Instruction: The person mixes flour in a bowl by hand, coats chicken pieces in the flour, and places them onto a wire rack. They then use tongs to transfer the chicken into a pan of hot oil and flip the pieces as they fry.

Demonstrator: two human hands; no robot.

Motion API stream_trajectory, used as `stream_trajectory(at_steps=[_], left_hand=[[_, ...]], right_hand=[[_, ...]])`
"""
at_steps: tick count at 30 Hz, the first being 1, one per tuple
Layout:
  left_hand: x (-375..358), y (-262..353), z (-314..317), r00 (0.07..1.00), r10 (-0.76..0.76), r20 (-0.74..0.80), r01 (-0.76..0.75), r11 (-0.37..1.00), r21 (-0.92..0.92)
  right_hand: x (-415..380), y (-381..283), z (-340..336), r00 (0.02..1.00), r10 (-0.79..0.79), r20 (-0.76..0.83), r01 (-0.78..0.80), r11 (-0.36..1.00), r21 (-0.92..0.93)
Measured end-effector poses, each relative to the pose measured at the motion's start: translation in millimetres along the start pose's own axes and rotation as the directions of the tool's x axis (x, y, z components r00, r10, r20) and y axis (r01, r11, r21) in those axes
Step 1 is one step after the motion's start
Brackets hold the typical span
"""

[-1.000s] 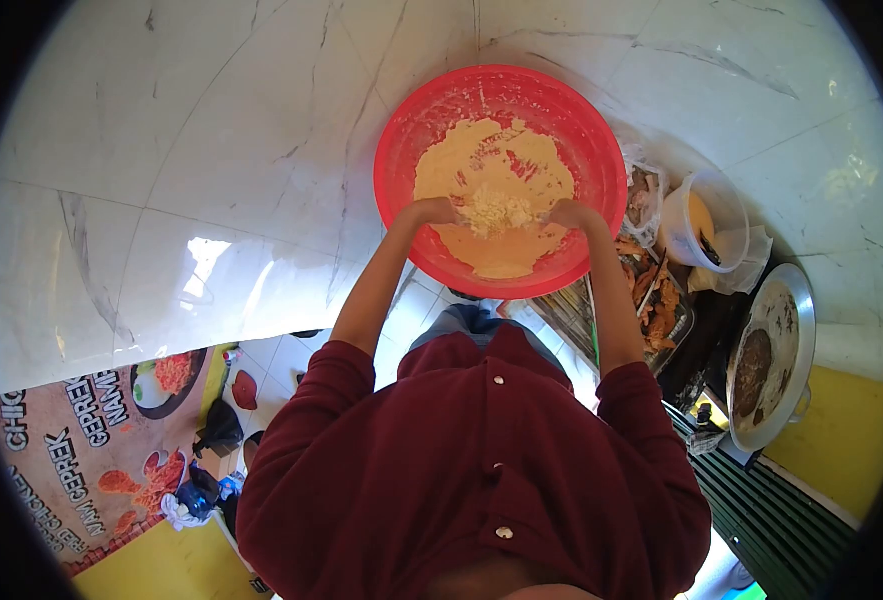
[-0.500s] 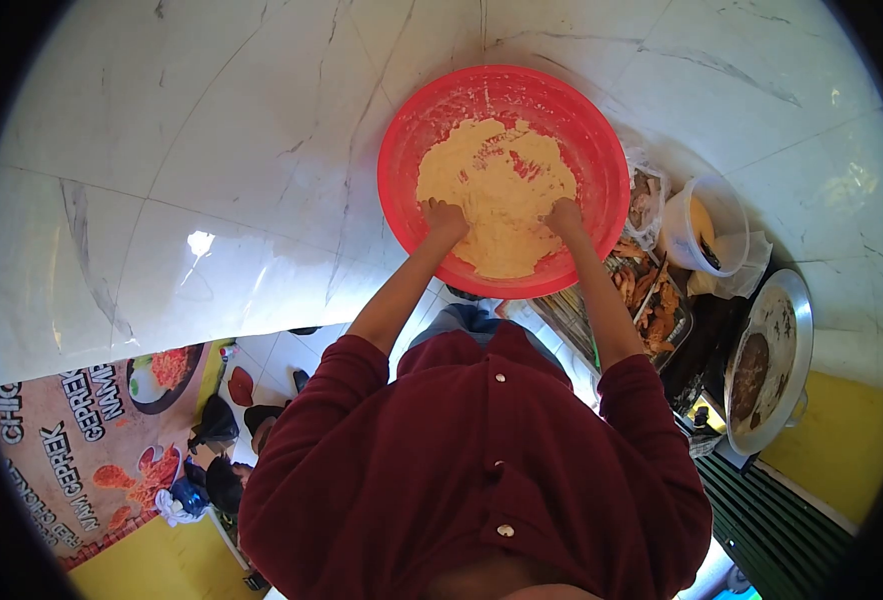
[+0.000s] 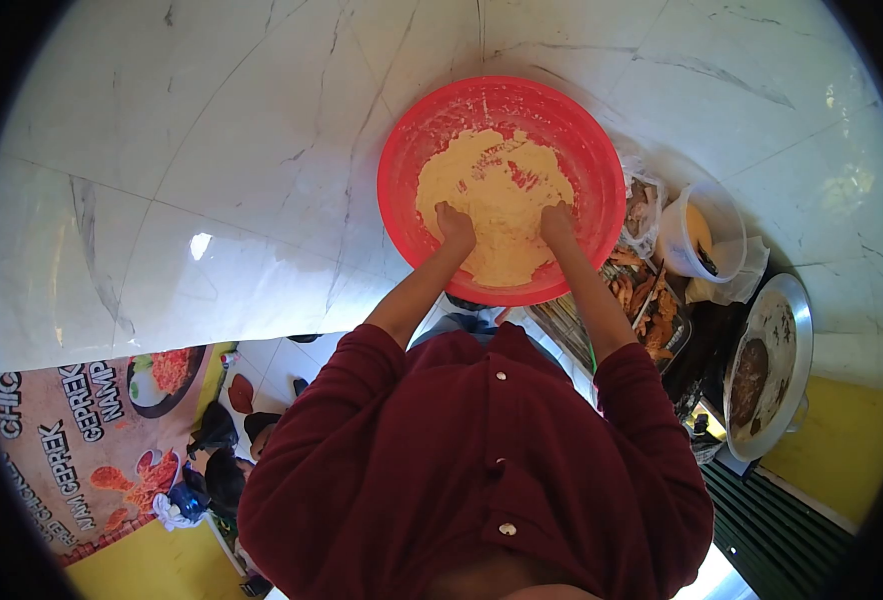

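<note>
A large red basin (image 3: 400, 180) holds pale yellow flour (image 3: 507, 225), spread unevenly, with red streaks of the basin's bottom showing through. On the left side of the flour is my left hand (image 3: 456, 228), its fingers curled into the powder. My right hand (image 3: 559, 224) is at the right side of the flour, also with curled fingers dipped in it. What either hand grips, if anything, is hidden by the powder and the backs of the hands.
Right of the basin are a plastic bag (image 3: 644, 210), a clear tub (image 3: 732, 235) with yellow contents, a tray of fried pieces (image 3: 652, 310) and a wide metal pan (image 3: 804, 330). A printed banner (image 3: 72, 450) hangs at the lower left.
Both hands have shifted slightly within the flour, the left one a little to the right. The basin appears slightly lower in view.
</note>
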State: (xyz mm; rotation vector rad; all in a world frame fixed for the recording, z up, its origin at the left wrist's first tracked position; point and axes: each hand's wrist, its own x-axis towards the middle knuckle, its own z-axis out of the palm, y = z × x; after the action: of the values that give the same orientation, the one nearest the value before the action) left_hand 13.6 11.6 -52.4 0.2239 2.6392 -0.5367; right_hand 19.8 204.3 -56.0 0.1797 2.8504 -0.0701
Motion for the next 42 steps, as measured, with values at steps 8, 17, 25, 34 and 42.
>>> stream_trajectory(at_steps=[8,17,25,34,42], left_hand=[[-13.7,-11.8,-13.5,0.996,0.08,0.048,-0.065,0.962,-0.264],[-75.9,-70.3,-52.4,0.986,0.149,-0.073,-0.152,0.63,-0.762],[-135.7,-58.8,-28.2,0.897,-0.016,-0.442,-0.332,0.638,-0.695],[-125.6,-48.2,-24.7,0.909,0.021,-0.415,-0.344,0.6,-0.722],[-128.3,-39.0,-31.2,0.775,-0.06,-0.629,-0.51,0.526,-0.68]], right_hand=[[-8.7,-13.9,-17.5,0.983,-0.173,0.061,0.181,0.97,-0.164],[-52.3,26.0,-68.9,0.963,-0.253,0.096,0.139,0.767,0.627],[-133.9,3.5,-68.4,0.901,-0.066,-0.429,0.221,0.921,0.322],[-127.3,-2.4,-74.5,0.994,0.043,-0.106,0.002,0.921,0.391],[-131.5,-6.1,-63.9,0.886,0.136,-0.443,0.04,0.931,0.364]])
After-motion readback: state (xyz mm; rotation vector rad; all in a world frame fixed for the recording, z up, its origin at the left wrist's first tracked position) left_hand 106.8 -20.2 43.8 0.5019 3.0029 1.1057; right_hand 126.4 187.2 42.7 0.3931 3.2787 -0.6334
